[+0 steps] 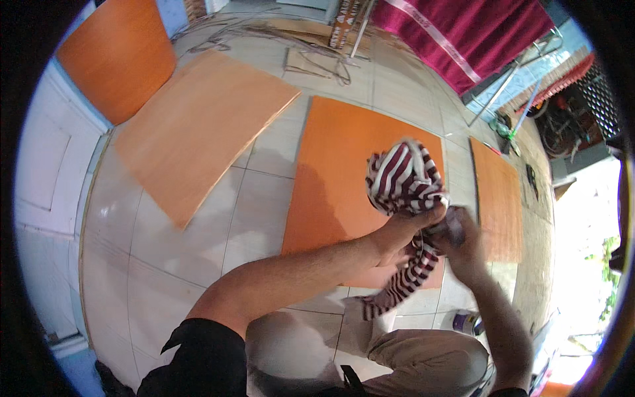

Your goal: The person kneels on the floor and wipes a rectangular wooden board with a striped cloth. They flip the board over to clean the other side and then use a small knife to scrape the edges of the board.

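A bundled cloth (405,177) with maroon and white stripes is held up over an orange board (324,172) on the floor. My left hand (413,225) is closed around the cloth just below its bunched top. A loose striped end hangs down beneath that grip toward my knees. Against the right side of the bundle, my right hand (466,241) is curled and blurred by motion. Something greyish shows at its fingers, too smeared to name.
A pale wood panel (211,126) lies on the tiles at left, beside a curved orange sheet (122,59). Another board (496,198) lies at right. A maroon towel (463,40) hangs on a metal rack. A small can (467,323) stands near my knee.
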